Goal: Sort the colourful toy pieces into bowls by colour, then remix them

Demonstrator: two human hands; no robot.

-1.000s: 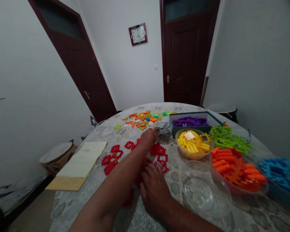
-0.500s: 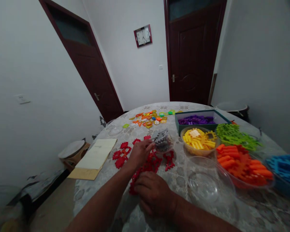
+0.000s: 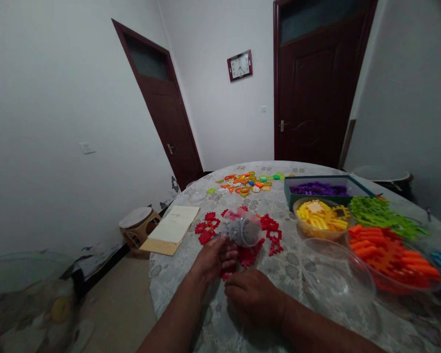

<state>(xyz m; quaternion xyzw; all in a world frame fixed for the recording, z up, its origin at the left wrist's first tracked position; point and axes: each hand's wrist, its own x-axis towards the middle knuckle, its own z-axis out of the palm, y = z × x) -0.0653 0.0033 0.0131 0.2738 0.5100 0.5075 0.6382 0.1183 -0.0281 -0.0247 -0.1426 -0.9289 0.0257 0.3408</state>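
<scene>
My left hand (image 3: 218,255) is closed on a clear plastic container (image 3: 250,232) with grey pieces inside. The container is tipped on its side, its round base toward me, above a spread of red toothed plastic pieces (image 3: 249,256). Nearer to me, my right hand (image 3: 253,299) is curled into a fist just above the tablecloth. Its fingertips are hidden, so I cannot tell what they hold. More red pieces (image 3: 207,227) lie left of the container, and linked red pieces (image 3: 272,232) lie to its right.
To the right stand a clear bowl (image 3: 338,289), a bowl of yellow pieces (image 3: 321,215), one of orange pieces (image 3: 393,257), green pieces (image 3: 385,213) and a box (image 3: 294,196) of purple ones. An open notebook (image 3: 176,225) lies left. Mixed colourful pieces (image 3: 244,184) lie farther back.
The view has swung left, so things sit farther right. My left hand has turned and tipped the container over. My right hand has drawn back slightly from the red pieces.
</scene>
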